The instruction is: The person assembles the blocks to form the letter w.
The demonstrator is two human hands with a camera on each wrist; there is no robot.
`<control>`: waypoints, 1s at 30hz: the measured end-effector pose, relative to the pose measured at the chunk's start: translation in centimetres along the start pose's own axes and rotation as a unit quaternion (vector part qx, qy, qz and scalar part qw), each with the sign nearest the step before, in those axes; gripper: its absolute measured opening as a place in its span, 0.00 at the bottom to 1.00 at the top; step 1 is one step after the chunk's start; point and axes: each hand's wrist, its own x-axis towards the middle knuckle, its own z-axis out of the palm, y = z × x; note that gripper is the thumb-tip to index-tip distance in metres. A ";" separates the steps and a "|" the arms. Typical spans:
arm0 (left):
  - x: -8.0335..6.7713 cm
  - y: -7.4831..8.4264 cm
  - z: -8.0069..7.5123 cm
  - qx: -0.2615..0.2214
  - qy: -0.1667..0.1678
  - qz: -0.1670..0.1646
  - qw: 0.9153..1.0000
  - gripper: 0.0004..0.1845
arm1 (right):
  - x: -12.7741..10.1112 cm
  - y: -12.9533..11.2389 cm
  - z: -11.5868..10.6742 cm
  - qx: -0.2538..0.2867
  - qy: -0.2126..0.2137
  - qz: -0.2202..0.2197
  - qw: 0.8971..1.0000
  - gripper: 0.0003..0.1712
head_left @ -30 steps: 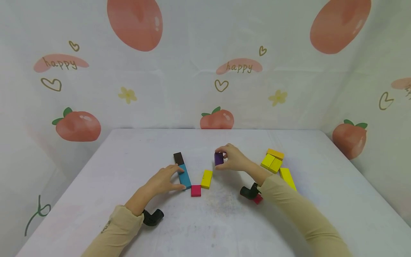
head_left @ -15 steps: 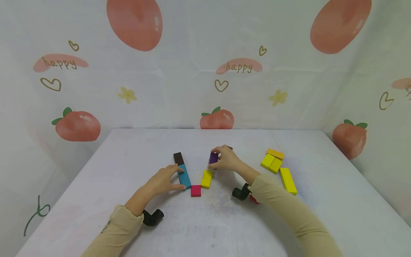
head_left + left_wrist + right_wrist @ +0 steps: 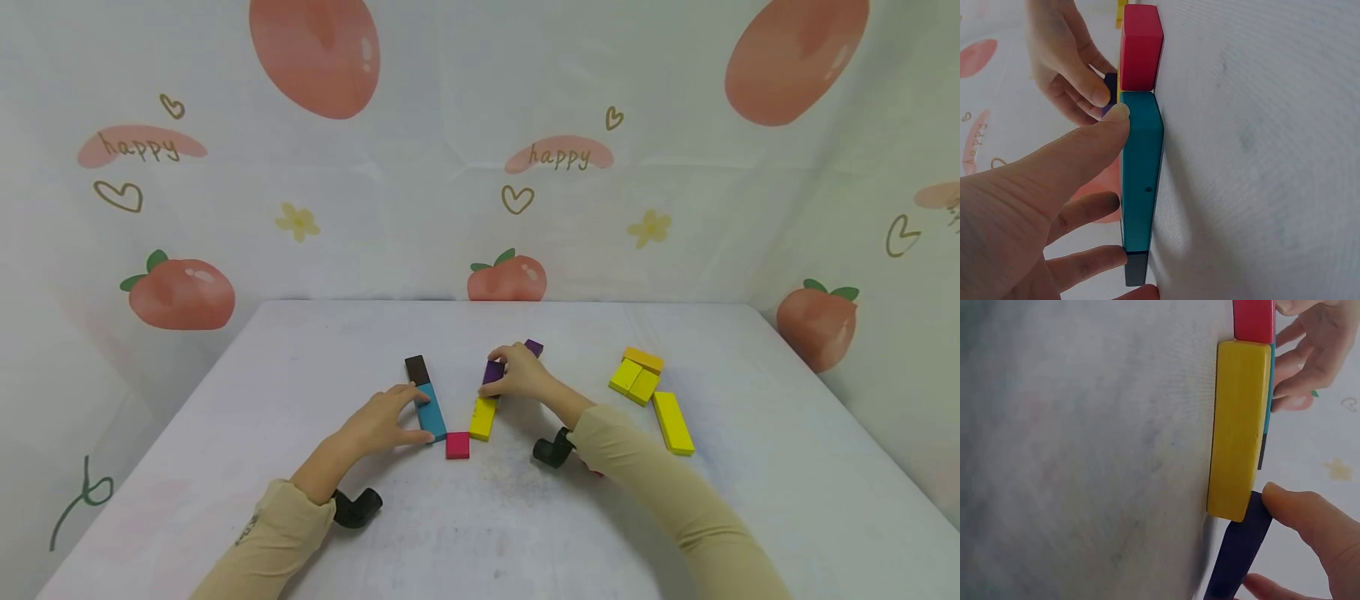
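Note:
My right hand [image 3: 522,372] pinches a dark purple block [image 3: 492,374] between thumb and fingers. In the right wrist view, the purple block [image 3: 1239,550] is tilted, its near end against the far end of a yellow block [image 3: 1238,431]. My left hand [image 3: 381,418] lies beside a blue block [image 3: 431,413] with fingers spread. In the left wrist view, its thumb touches the blue block [image 3: 1141,169] near one end and other fingertips lie along the side. A dark brown block [image 3: 417,370] adjoins the blue one's far end. A red block [image 3: 457,445] sits between the blue and yellow blocks' near ends.
Another purple block [image 3: 534,347] lies just behind my right hand. At the right are small yellow blocks [image 3: 634,381], an orange block [image 3: 643,359] and a long yellow block [image 3: 673,423]. My right sleeve [image 3: 637,467] partly hides a red piece. A printed cloth backs the table.
My right hand has moved left and slightly nearer, bringing the purple block to the yellow block's far end. The other purple block behind it has come into view. My left hand stays in place.

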 end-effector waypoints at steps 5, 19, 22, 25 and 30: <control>0.0 0.0 0.0 0.000 -0.001 0.001 1.000 0.29 | 0.0 -0.2 0.1 -0.008 -0.002 -0.005 1.000 0.33; 0.0 0.1 0.0 0.000 0.001 0.000 1.000 0.29 | -0.1 0.2 -0.1 -0.001 -0.008 0.007 1.000 0.30; 0.0 0.0 0.0 0.000 0.000 0.000 1.000 0.29 | 0.0 0.6 -0.4 -0.001 -0.006 0.001 1.000 0.28; 0.0 0.0 0.0 0.002 0.000 0.000 1.000 0.29 | 0.0 0.9 -0.5 -0.003 -0.011 -0.004 1.000 0.26; -0.2 0.2 -0.2 -0.002 0.000 0.001 1.000 0.29 | 0.1 1.1 -0.5 0.005 -0.022 0.005 1.000 0.25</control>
